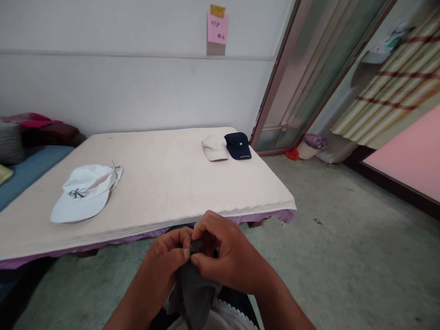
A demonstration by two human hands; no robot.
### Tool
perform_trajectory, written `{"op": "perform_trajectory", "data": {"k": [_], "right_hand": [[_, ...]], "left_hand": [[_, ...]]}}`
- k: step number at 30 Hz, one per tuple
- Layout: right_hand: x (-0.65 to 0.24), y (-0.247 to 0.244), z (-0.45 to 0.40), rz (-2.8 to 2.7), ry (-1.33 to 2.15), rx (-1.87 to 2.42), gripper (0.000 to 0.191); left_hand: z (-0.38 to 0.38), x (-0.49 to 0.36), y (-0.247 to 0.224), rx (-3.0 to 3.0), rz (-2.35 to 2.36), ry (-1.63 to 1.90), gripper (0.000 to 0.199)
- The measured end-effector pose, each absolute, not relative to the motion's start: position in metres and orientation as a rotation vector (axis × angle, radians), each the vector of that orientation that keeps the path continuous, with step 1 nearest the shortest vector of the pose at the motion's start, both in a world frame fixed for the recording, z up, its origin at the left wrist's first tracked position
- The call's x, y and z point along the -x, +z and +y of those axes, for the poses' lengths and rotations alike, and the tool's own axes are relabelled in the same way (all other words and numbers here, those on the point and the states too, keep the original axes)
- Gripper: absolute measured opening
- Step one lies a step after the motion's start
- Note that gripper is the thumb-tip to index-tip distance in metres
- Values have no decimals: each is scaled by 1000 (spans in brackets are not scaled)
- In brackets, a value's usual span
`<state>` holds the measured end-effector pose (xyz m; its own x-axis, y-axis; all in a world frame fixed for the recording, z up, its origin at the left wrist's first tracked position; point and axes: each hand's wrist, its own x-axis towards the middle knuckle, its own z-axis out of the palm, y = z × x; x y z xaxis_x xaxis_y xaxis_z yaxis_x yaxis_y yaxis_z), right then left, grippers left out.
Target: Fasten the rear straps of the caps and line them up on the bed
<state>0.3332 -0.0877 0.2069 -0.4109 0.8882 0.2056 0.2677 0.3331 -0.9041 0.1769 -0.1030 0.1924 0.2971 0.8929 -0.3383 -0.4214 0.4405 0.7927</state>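
Observation:
Close to my body, in front of the bed's edge, both hands pinch a dark grey cloth item (195,293). My left hand (167,256) grips it between thumb and fingers, at the top end. From the other side my right hand (223,250) pinches the same end, its fingertips almost touching the left ones. The cloth hangs down from the fingers, and its full shape is hidden. On the bed lie a white cap (85,192) with dark letters at the left, and a beige cap (216,147) beside a navy cap (239,145) at the far right.
The bed (158,178) has a pale cover and a purple cloth under its edge. Dark red and grey fabric (44,130) lies at the far left. A pink note (217,28) hangs on the wall. A bin (309,146) stands on the concrete floor (337,238) near the door.

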Motion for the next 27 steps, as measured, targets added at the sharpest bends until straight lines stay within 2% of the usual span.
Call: {"op": "perform_trajectory", "data": {"k": [7,10,17,27], "right_hand": [[-336,210,-85,-1886,1089,1043,17],[-335,212,-85,-1922,1053,1038,16],[-334,209,-87,-2043,975,1010,14],[-332,212,-86,-2053,968,1011,12]], "left_hand": [[-104,-175,194,-618,855,1012,12],[-104,-171,191,-645,901,984,9],[-103,-163,185,-805,970,872,16],[-103,-163,184,-786,880,874,17]]}}
